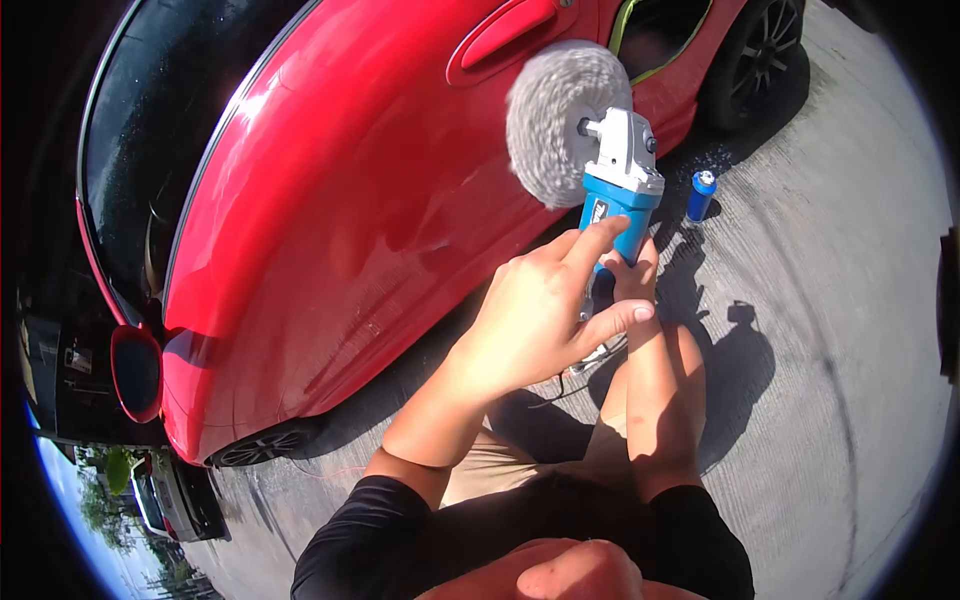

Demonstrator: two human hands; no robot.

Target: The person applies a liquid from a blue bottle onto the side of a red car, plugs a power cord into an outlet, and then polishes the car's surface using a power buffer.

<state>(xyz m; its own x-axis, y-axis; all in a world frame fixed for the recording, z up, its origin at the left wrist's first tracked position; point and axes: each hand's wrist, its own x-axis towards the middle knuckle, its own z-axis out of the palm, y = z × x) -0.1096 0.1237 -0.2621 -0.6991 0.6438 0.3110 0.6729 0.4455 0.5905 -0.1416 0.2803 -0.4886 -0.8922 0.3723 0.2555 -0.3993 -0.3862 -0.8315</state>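
Note:
My right hand (637, 268) grips the teal body of an angle polisher (625, 150), partly hidden behind my other hand. My left hand (535, 305) is open in front of it, thumb and index finger spread, the index fingertip over the tool's teal housing. A large, round, grey-white wool buffing pad (550, 125) sits on the polisher's spindle. It overlaps the red car's door (400, 150) just below the door handle (510, 32). Beneath my hands runs a dark cord (560, 395).
A blue bottle (702, 197) stands on the concrete ground (820, 330) right of the polisher, with white specks near it. The car's rear wheel (765, 55) is at upper right, its side mirror (136, 372) at left. Another car (160, 500) is parked at lower left.

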